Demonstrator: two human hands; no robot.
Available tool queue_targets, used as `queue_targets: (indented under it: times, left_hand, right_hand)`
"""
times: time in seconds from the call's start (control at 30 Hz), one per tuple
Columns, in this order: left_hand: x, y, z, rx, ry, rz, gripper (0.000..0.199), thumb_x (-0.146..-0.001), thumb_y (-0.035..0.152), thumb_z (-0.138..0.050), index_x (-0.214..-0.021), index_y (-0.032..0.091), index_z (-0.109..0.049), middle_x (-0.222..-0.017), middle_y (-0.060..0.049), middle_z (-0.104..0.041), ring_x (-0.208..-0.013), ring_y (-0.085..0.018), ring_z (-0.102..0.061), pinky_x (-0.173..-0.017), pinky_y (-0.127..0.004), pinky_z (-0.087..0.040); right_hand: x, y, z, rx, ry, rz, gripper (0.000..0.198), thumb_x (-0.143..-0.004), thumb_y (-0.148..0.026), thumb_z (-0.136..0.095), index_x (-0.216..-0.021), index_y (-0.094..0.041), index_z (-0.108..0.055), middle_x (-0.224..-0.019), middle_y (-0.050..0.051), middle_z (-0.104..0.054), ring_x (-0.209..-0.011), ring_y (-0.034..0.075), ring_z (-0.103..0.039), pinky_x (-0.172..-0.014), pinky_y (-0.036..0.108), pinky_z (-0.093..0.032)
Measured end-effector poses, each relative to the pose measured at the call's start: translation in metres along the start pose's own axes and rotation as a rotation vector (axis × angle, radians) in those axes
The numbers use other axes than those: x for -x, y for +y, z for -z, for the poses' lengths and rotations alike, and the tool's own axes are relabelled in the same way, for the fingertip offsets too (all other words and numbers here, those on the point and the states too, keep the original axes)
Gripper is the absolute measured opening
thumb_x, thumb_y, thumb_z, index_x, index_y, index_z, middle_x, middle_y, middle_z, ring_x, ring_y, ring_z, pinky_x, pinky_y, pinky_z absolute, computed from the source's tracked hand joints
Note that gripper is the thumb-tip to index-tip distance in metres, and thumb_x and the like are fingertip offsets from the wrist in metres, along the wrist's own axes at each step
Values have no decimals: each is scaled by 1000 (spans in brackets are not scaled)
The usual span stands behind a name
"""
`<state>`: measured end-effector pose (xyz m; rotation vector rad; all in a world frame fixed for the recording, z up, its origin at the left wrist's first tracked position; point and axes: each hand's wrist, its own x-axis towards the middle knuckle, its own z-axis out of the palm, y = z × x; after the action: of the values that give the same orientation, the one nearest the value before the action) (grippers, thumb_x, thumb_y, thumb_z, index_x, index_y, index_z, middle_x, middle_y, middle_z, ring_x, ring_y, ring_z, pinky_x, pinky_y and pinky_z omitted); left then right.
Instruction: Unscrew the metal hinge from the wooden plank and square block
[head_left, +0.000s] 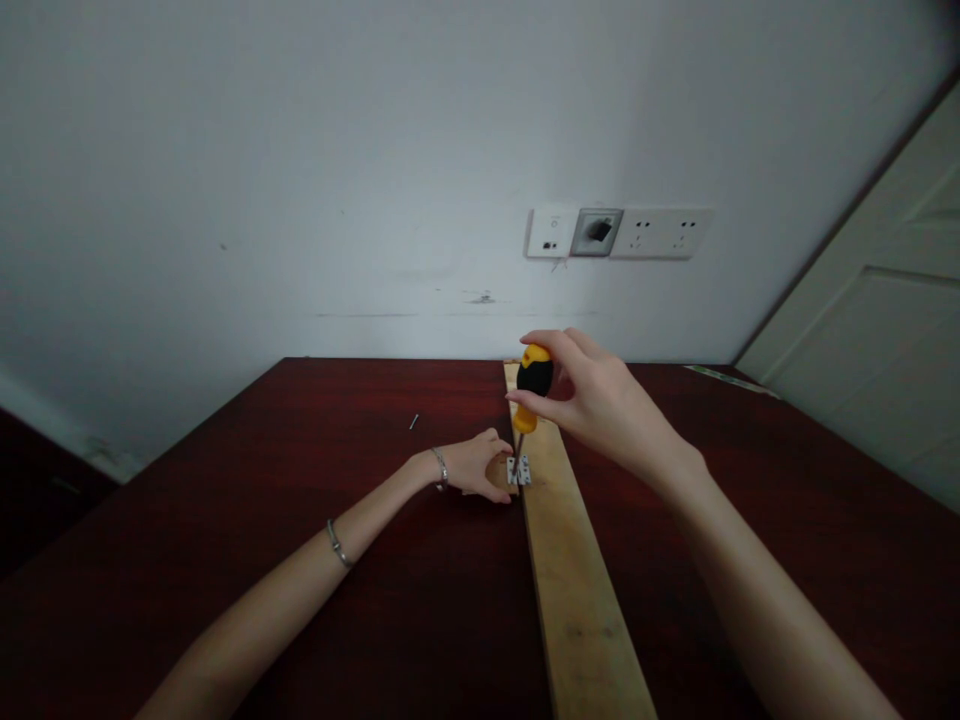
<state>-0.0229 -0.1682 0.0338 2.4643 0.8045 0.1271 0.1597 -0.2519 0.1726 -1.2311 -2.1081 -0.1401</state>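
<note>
My right hand [592, 385] is closed around the yellow and black handle of a screwdriver [535, 372]. Its shaft points down, with the tip at a small silver hinge [523, 470]. One leaf of the hinge lies on a long pale wooden plank [581, 580], the other on a small wooden block [497, 472] at the plank's left side. My left hand [476, 464] grips that block, thumb and fingers on opposite edges; the palm hides part of it. Left of the plank, a small screw [414, 422] lies on the dark red tabletop [360, 400].
Behind the table stands a white wall [300, 180] with a row of sockets [660, 233] and a black plug [599, 231]. To the right is a white panelled door [892, 290]. A pale strip [731, 380] lies along the table's back right edge.
</note>
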Motion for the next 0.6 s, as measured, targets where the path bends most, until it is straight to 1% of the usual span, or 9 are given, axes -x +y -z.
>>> queue_targets:
  times: [0.1,0.2,0.23,0.3,0.37,0.43,0.47,0.53,0.6]
  left_hand:
    - [0,2,1,1,-42,32,73,-62,47,-76,-123,18,-47,-115,-7,-43,-109,-25,-50,-98,-35,-41]
    - [0,3,1,-7,-43,40,73,-62,46,-77,-122,18,-48,-112,-7,-43,-108,-24,-50,-98,-34,-41]
    - [0,3,1,-10,-41,43,73,-62,46,-77,-122,17,-48,-112,-7,-43,-107,-24,-51,-97,-33,-41]
    - [0,2,0,-17,-37,47,73,-61,47,-77,-121,16,-49,-112,-7,-44,-106,-24,-51,-97,-34,-41]
    - [-1,2,0,-17,-34,42,73,-61,47,-77,-122,17,-48,-114,-7,-43,-107,-25,-51,-98,-35,-41]
    - [-1,2,0,-14,-37,36,74,-62,47,-77,-123,18,-47,-116,-7,-43,-108,-25,-50,-98,-35,-40]
    - [0,2,1,-13,-41,40,74,-62,47,-77,-123,18,-47,-116,-7,-43,-108,-25,-50,-97,-35,-41]
    - [0,3,2,-13,-47,54,74,-62,47,-77,-123,18,-47,-114,-7,-43,-108,-24,-50,-97,-34,-41]
    - [1,4,2,-12,-49,60,73,-62,47,-76,-123,18,-47,-112,-6,-43,-106,-24,-51,-97,-33,-41]
  right_hand:
    - [0,1,1,-41,4,11,44,-81,-35,-61,-120,-18,-52,-103,9,-60,-74,18,-59,-69,33,-50]
    - [1,1,1,-95,20,20,52,-78,-24,-59,-129,-17,-47,-109,10,-61,-74,17,-59,-73,34,-49]
    - [1,0,1,-96,16,8,55,-78,-23,-58,-131,-16,-45,-108,10,-61,-73,17,-58,-73,34,-49]
    - [1,-1,1,-82,-13,-36,58,-77,-26,-59,-131,-14,-43,-95,9,-64,-69,18,-57,-70,34,-48]
    - [1,-2,1,-55,-44,-76,58,-77,-36,-62,-128,-14,-45,-83,7,-63,-66,19,-57,-64,33,-46]
    - [1,-2,0,-2,-51,-93,55,-78,-46,-62,-121,-15,-48,-83,7,-62,-64,19,-56,-60,33,-44]
    - [1,-2,0,23,-44,-96,52,-78,-49,-61,-116,-16,-50,-84,8,-62,-63,19,-55,-58,32,-43]
    - [0,-1,-1,36,-25,-92,44,-79,-48,-60,-110,-17,-51,-83,7,-62,-62,18,-55,-57,31,-42]
    - [0,0,-1,-7,-2,-75,41,-79,-42,-61,-111,-17,-51,-81,5,-62,-63,17,-55,-58,30,-42]
